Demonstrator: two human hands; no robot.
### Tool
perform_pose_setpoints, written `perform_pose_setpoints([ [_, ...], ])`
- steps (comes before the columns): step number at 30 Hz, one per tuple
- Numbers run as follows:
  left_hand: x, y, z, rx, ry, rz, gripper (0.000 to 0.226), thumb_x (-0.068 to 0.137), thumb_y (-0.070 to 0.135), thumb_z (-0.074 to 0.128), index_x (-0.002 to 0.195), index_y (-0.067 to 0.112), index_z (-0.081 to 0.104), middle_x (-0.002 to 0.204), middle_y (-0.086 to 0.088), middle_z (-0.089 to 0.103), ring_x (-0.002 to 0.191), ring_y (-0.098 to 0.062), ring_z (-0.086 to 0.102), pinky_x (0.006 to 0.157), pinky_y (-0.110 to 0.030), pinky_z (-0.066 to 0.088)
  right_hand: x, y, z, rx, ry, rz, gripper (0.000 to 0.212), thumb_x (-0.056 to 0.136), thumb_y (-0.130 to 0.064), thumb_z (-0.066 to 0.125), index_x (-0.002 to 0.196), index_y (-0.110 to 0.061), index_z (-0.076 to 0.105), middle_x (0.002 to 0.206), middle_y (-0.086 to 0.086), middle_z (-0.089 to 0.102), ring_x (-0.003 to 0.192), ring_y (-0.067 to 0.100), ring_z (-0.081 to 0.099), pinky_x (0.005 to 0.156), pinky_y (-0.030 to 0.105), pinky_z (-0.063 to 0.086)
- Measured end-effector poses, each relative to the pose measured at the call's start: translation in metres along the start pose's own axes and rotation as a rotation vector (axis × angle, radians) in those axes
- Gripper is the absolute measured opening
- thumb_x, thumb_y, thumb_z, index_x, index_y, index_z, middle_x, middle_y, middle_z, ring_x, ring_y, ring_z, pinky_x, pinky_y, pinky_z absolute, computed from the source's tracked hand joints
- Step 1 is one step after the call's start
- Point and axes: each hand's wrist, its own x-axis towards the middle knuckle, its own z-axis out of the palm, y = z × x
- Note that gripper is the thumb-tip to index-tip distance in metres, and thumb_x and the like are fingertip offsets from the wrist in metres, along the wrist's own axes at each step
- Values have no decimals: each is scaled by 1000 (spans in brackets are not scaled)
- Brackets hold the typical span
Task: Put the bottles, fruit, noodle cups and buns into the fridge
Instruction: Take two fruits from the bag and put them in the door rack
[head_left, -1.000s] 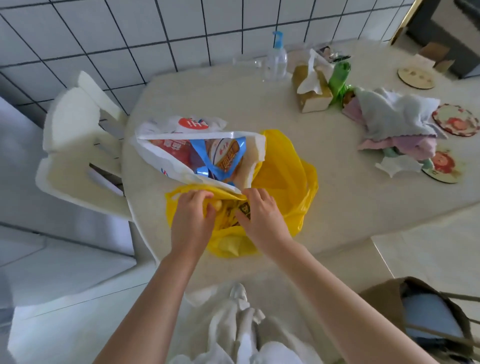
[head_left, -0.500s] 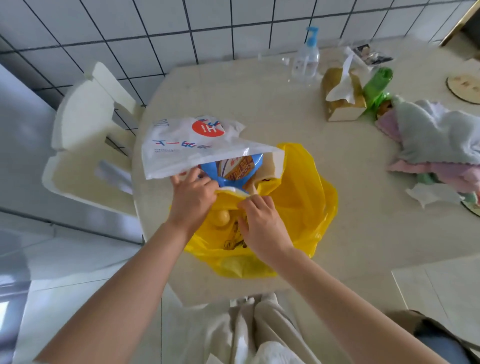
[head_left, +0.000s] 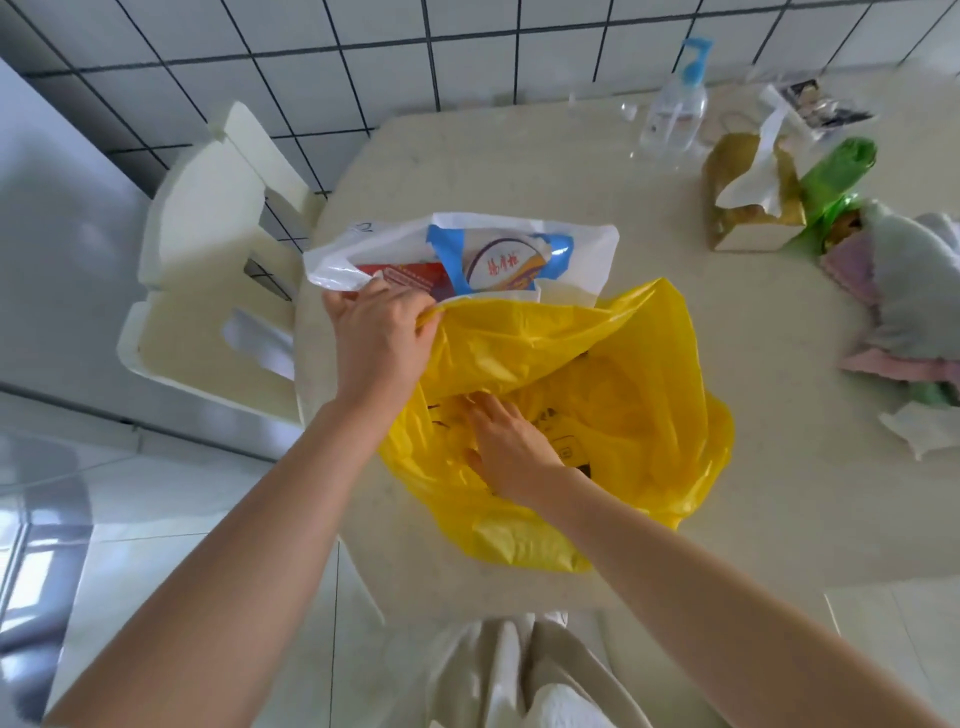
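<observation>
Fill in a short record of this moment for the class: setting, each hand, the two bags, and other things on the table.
setting: beige table by a tiled wall
left hand: pinching the rim of the yellow bag, holding it open
right hand: reaching inside the yellow bag, fingers spread
white bag: behind the yellow bag, holding noodle cups
other items: pump bottle, tissue box, cloths

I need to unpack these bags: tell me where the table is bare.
Bare: the cream table between white plastic bag and clear pump bottle, and right of yellow plastic bag. Crowded: far right, by the tissue box and folded cloths.
</observation>
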Motion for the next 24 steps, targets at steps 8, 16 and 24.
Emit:
perform_pose_setpoints([
  [8,-5,-6,6,-32,-3,-10,14,86,25,71,87,11,72,88,-6,74,90,-29,65,91,-48,40,13,3,18,-64,-48,-106,44,96,-15,50,138,-29,45,153,3,19,134,32,34,106,41,40],
  [16,11,-12,-1,-80,33,-78,14,89,23,65,85,11,71,86,-7,74,89,-29,62,85,-46,43,0,2,13,-103,32,0,59,90,-25,55,142,-22,29,145,5,28,124,32,40,92,46,44],
  [24,1,-15,2,-30,18,-54,12,87,24,70,84,12,71,87,-5,74,90,-29,63,87,-47,37,23,-10,17,-75,-22,52,75,88,-16,53,147,-42,15,140,4,25,118,37,41,84,46,49],
])
